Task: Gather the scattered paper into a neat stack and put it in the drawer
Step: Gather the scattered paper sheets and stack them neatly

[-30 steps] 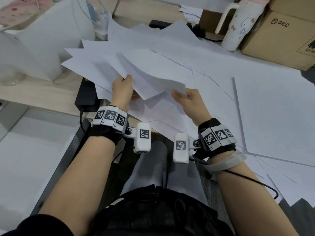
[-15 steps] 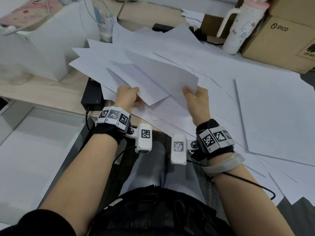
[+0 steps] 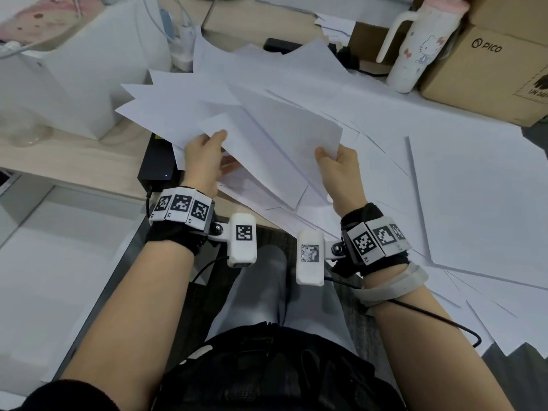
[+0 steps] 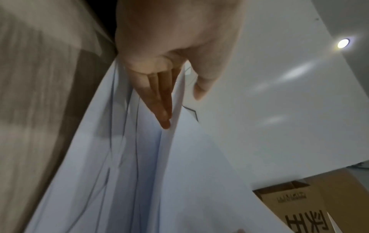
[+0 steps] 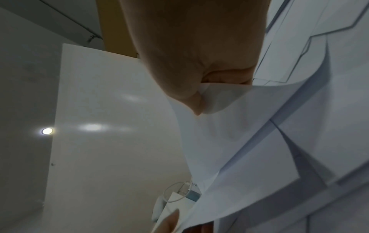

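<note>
Above the bench's near edge, you hold a fanned bundle of paper (image 3: 267, 134) between both hands. Your left hand (image 3: 203, 161) pinches its left side, thumb on top and fingers (image 4: 161, 100) straight underneath among the sheets. Your right hand (image 3: 341, 170) grips the right corner, thumb on top and fingers curled beneath. More loose sheets (image 3: 474, 203) lie scattered over the bench (image 3: 74, 161) towards its right edge, with a cardboard box (image 3: 489, 69) and a white tumbler (image 3: 415, 51) at the far right corner.
</note>
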Demonstrator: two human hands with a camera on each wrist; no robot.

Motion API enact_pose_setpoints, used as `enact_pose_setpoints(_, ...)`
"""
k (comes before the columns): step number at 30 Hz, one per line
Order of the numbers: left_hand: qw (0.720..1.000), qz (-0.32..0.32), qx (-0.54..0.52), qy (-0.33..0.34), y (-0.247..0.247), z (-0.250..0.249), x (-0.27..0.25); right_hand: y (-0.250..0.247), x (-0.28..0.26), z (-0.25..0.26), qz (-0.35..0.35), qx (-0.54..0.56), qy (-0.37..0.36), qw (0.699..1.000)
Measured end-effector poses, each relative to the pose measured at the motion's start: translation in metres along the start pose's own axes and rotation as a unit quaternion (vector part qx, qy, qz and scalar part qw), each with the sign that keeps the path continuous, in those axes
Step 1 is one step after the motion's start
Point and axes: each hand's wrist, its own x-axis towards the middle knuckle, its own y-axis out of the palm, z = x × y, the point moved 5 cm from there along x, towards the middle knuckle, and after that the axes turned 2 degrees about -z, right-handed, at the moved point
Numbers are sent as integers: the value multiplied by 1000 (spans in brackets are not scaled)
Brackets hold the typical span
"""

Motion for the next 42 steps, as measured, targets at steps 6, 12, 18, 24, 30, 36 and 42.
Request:
enact_pose_setpoints(6,988,-76,76,110,-12,-9,-2,4,0,5,3,26,2,1000)
enact_pose_setpoints(12,991,78,92,49,-1,5,-23,38,-7,9,127,-47,-21,991)
enact_pose_setpoints(18,981,178,51,-58,-5,2,-31,57,-18,0,261,-115,-24,958)
enact_pose_setpoints(24,987,122,65,-85,-12,10,-11,53,-30,4,317,-122,3,940)
enact_pose_setpoints(30,968,145,200,-43,-10,7,-16,49,-32,0,313,-136,26,939)
enact_pose_setpoints(36,964,118,230,57,-21,-3,-27,35,-18,-6,188,-101,39,976)
enact_pose_setpoints(42,953,125,201,189,-27,-29,-53,20,-7,-15,59,-86,82,991)
